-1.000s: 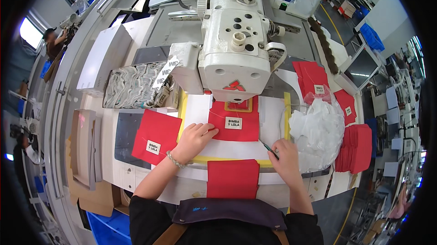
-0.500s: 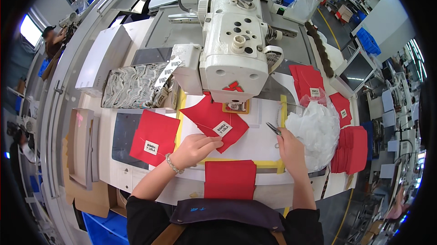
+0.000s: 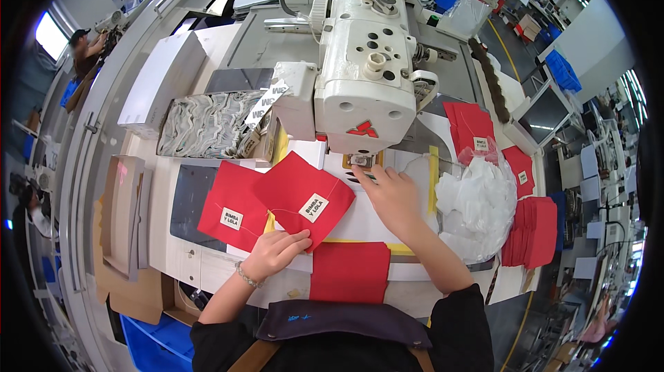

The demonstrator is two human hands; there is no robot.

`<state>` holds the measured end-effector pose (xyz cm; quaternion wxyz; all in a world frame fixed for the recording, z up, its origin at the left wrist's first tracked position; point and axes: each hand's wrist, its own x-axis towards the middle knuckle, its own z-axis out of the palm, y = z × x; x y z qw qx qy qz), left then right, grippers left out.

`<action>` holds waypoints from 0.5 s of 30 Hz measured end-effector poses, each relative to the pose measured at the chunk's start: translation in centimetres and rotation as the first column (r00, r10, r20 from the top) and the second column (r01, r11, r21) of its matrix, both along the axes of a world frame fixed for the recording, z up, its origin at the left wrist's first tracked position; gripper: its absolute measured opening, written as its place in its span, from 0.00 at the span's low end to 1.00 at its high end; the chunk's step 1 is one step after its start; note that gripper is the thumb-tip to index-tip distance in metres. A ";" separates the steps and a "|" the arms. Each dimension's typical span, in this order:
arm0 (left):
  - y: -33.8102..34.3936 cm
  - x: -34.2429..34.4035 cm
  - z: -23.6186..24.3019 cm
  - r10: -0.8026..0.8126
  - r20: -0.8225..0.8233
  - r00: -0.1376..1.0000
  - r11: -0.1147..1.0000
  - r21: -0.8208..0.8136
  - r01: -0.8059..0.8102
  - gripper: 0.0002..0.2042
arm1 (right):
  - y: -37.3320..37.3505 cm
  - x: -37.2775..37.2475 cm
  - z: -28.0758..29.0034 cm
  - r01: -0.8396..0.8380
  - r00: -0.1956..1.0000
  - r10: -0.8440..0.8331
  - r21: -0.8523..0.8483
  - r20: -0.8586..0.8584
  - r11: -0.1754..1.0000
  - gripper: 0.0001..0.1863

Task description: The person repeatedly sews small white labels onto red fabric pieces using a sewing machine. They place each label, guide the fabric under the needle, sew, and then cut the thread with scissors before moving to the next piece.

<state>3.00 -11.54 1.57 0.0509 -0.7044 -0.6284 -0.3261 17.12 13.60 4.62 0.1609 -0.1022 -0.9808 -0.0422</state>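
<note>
My left hand (image 3: 275, 256) pinches the lower corner of a red fabric piece (image 3: 294, 189) with a white label and a loose thread, lying tilted partly over another labelled red piece (image 3: 216, 199). My right hand (image 3: 387, 196) reaches under the white sewing machine head (image 3: 360, 113), index finger stretched to a small yellow-edged metal frame (image 3: 361, 162); its other fingers curl, and what they hold, if anything, is hidden. A red stack (image 3: 349, 276) lies at the table's front edge.
A box of fabric strips (image 3: 211, 130), white box (image 3: 152, 88) and open cardboard box (image 3: 124, 216) stand left. Right are a white scrap heap (image 3: 470, 213), red stacks (image 3: 526, 234) and a small screen (image 3: 539, 113). A co-worker (image 3: 86, 54) is at far left.
My left hand has drawn the red piece leftward and toward me, out from under the machine. My right hand has moved up to the metal frame; the snips seen earlier no longer show.
</note>
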 end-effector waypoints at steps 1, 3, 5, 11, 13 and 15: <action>-0.1 0.0 0.0 0.005 0.002 1.000 1.000 0.004 -0.005 0.13 | -0.1 -0.3 -0.3 -0.014 1.000 0.014 0.004 -0.015 1.000 0.26; -0.1 0.0 0.0 -0.001 0.007 1.000 1.000 0.004 0.001 0.13 | -0.3 -0.9 -1.1 -0.039 0.998 0.039 0.013 -0.044 0.999 0.25; -0.1 0.0 0.0 -0.008 0.002 1.000 1.000 -0.002 0.008 0.13 | -0.4 -1.3 -1.6 -0.052 0.998 0.052 -0.001 -0.044 0.999 0.24; -0.2 -0.1 0.0 -0.022 -0.024 0.999 1.000 -0.018 0.022 0.13 | -0.3 -1.7 -3.3 -0.052 0.998 0.051 -0.029 -0.049 0.998 0.22; -0.2 -0.2 -0.1 -0.015 -0.024 1.000 1.000 -0.017 0.015 0.13 | -0.4 -1.7 -3.3 -0.050 0.998 0.048 -0.040 -0.039 0.998 0.21; -0.1 -0.2 -0.1 -0.008 -0.027 1.000 1.000 -0.005 0.008 0.13 | -0.5 -1.7 -3.2 -0.050 0.998 0.049 -0.044 -0.027 0.998 0.21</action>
